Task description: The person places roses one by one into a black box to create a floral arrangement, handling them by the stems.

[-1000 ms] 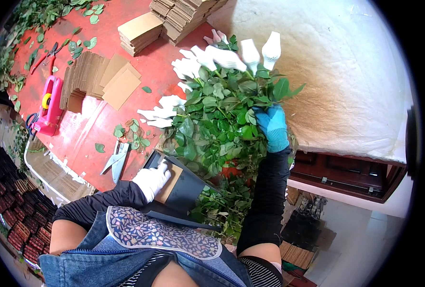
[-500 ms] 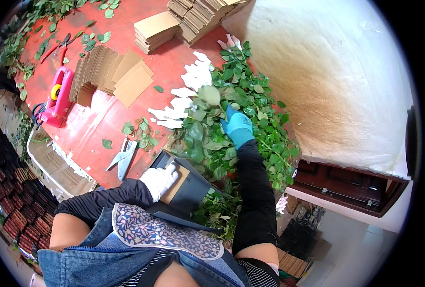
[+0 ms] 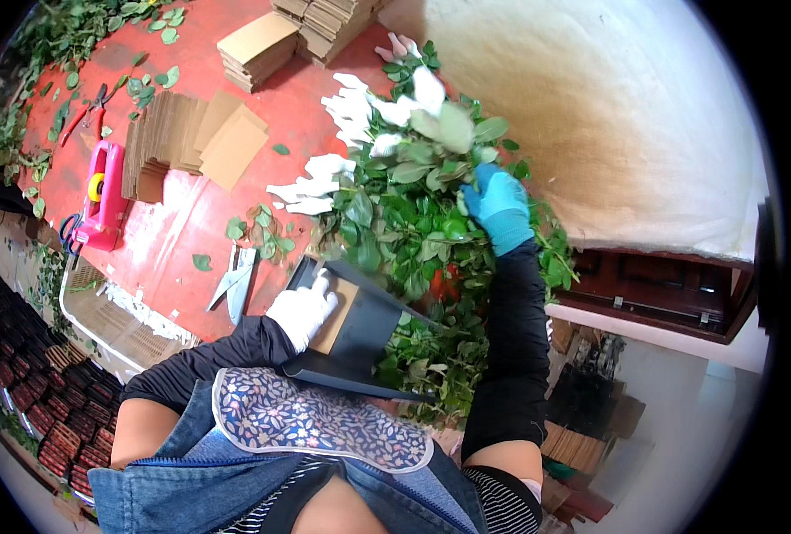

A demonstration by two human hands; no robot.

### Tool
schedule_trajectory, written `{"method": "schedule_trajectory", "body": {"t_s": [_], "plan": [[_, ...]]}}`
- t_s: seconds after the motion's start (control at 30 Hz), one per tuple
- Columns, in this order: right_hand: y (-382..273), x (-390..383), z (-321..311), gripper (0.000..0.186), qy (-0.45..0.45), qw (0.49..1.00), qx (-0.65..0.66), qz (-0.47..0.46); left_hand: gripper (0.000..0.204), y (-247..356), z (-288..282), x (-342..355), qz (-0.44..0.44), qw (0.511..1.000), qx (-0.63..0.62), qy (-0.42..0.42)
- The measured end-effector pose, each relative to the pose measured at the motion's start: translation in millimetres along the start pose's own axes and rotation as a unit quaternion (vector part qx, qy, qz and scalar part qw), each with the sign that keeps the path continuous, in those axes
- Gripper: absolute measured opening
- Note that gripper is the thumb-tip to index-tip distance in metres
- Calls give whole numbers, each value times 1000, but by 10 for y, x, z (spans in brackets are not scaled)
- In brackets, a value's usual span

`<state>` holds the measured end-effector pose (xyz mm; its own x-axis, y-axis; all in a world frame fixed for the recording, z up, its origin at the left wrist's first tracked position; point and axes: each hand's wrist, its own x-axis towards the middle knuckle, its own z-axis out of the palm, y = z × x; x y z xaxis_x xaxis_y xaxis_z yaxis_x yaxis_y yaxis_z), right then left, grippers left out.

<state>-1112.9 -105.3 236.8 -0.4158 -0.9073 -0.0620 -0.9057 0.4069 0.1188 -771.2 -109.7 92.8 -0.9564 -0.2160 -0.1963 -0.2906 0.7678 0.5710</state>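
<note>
Lying over cardboard (image 3: pixel 340 311) in the dark tray (image 3: pixel 361 343), the left hand (image 3: pixel 303 313) has bent fingers, while the right hand (image 3: pixel 500 210) touches leafy flowers (image 3: pixel 413 222) on the red table (image 3: pixel 166 289), whether it pinches I cannot tell

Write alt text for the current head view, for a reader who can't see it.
A person's blue-gloved right hand is at a pile of leafy stems with white heads on a red table; the white-gloved left hand lies over brown cardboard in a dark grey trough. Leftward stands a pink tape dispenser.
</note>
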Motion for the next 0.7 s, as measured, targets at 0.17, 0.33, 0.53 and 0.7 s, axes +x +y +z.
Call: {"method": "schedule_trajectory", "body": {"t_s": [0.17, 0.33, 0.53, 0.7], "plan": [[367, -389, -966, 16, 246, 961, 121, -11, 21, -50, 250, 6, -28, 999, -10, 22], [475, -851, -1925, 20, 312, 917, 246, 31, 24, -83, 284, 9, -26, 999, -38, 25], [433, -395, -775, 25, 115, 992, 8, 49, 37, -27, 79, -29, 39, 999, 12, 8], [247, -73, 278, 37, -93, 995, 4, 25, 56, 0, 104, 32, -65, 993, -13, -102]]}}
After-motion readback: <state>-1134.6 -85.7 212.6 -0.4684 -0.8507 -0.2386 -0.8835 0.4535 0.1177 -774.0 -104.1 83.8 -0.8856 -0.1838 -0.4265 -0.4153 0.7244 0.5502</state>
